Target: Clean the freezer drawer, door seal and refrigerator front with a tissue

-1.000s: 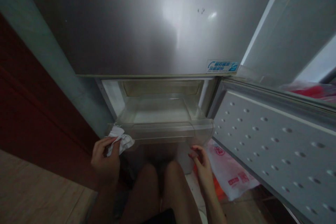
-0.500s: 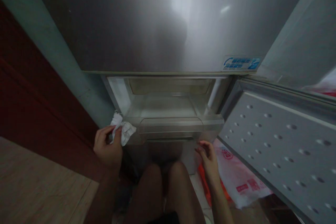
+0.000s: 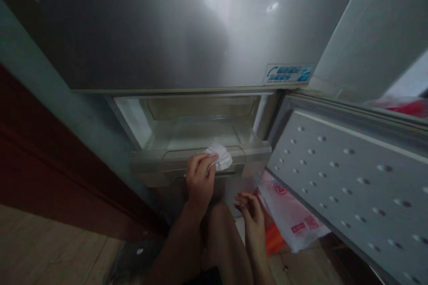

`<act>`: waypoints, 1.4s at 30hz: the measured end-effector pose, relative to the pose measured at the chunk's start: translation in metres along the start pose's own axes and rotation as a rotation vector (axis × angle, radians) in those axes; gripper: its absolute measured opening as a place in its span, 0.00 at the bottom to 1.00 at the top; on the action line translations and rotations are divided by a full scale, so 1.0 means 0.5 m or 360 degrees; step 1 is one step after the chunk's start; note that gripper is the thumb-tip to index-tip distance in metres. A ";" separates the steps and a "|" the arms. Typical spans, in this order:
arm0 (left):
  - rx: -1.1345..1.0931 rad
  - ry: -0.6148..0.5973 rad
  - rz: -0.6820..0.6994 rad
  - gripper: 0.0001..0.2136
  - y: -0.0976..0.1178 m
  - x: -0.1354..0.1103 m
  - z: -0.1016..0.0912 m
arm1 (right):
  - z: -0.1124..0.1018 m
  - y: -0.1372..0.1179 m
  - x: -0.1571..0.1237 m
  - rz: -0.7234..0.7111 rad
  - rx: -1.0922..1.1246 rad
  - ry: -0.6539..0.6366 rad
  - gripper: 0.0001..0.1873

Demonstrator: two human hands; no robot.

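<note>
My left hand (image 3: pixel 199 180) grips a crumpled white cloth (image 3: pixel 220 157) and presses it against the front rim of a clear plastic freezer drawer (image 3: pixel 157 162), near its middle. The drawer is pulled partway out of the lower compartment of a silver fridge (image 3: pixel 187 31) and looks empty inside. My right hand (image 3: pixel 250 209) hangs below the drawer's right end, fingers loosely curled, holding nothing and touching nothing that I can see. My bare knees are just below both hands.
The lower fridge door (image 3: pixel 351 173), white with rows of dimples, stands open on the right. A white plastic bag with red print (image 3: pixel 290 218) lies on the floor beneath it, over something orange. A dark red wooden panel (image 3: pixel 50 164) is at the left.
My left hand has carried the cloth from the drawer's left corner to the middle of its front rim. My right hand has dropped slightly away from the drawer.
</note>
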State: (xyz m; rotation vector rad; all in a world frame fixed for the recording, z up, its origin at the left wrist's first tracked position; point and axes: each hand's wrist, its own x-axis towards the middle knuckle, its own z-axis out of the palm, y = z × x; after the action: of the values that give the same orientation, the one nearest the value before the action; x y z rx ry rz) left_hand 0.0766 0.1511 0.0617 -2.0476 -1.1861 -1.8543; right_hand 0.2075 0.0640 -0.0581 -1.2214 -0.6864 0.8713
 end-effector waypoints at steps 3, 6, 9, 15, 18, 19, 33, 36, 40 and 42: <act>-0.0161 -0.0205 -0.0014 0.10 0.049 0.018 0.046 | 0.004 -0.027 -0.012 -0.0036 0.0013 0.0021 0.14; -0.0185 -0.0509 0.0019 0.10 0.099 0.035 0.087 | 0.001 -0.060 -0.015 -0.0090 0.0045 0.0091 0.12; -0.0109 -0.0850 0.0060 0.08 0.143 0.053 0.118 | -0.009 -0.102 -0.009 -0.0144 0.0113 0.0185 0.11; -0.0138 -0.1123 0.0039 0.10 0.179 0.072 0.128 | 0.004 -0.187 0.048 -0.0447 0.0299 0.0340 0.15; -0.0318 -0.1120 -0.0003 0.14 0.172 0.066 0.113 | 0.029 -0.204 0.087 -0.0546 0.0206 0.0352 0.17; -0.0383 -0.1112 -0.0017 0.15 0.167 0.063 0.104 | 0.037 -0.207 0.098 -0.0573 0.0156 0.0383 0.17; 0.0379 -0.0357 -0.0065 0.12 -0.121 0.120 -0.204 | 0.049 -0.199 0.164 -0.0976 -0.0621 0.0751 0.17; 0.0529 -0.0441 -0.0090 0.15 -0.186 0.130 -0.247 | 0.048 -0.195 0.174 -0.1089 -0.0574 0.0824 0.17; 0.0316 -0.0634 -0.0313 0.15 -0.228 0.120 -0.260 | 0.052 -0.193 0.188 -0.1237 -0.0531 0.0915 0.15; 0.0203 -0.0687 -0.0468 0.15 -0.233 0.111 -0.257 | 0.059 -0.189 0.188 -0.1294 -0.0554 0.0947 0.14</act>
State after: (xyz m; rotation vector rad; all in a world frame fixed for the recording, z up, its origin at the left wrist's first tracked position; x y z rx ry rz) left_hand -0.0997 0.1814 0.0954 -2.3773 -1.7422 -1.4215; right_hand 0.2494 0.1495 0.0401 -1.2597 -0.7614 -0.2945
